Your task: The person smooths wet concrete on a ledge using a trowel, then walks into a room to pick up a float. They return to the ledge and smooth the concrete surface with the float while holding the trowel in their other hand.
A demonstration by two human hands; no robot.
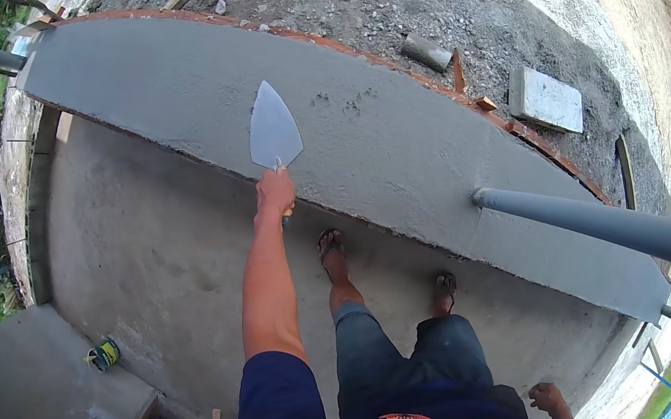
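Note:
My left hand (275,193) is closed round the handle of a pointed steel trowel (273,127). The trowel's blade points away from me over the long grey cement surface (376,132), near its closer edge. Small dark pits mark the cement to the right of the blade. Low at the right of my body is my right hand (546,396), away from the trowel, with its fingers curled; whether anything is in it is too small to tell.
A grey pipe (604,222) rises from the cement at the right. Beyond lie gravel, a concrete block (545,99) and a short cylinder (425,52). A small can (102,355) and wooden pieces are at the lower left.

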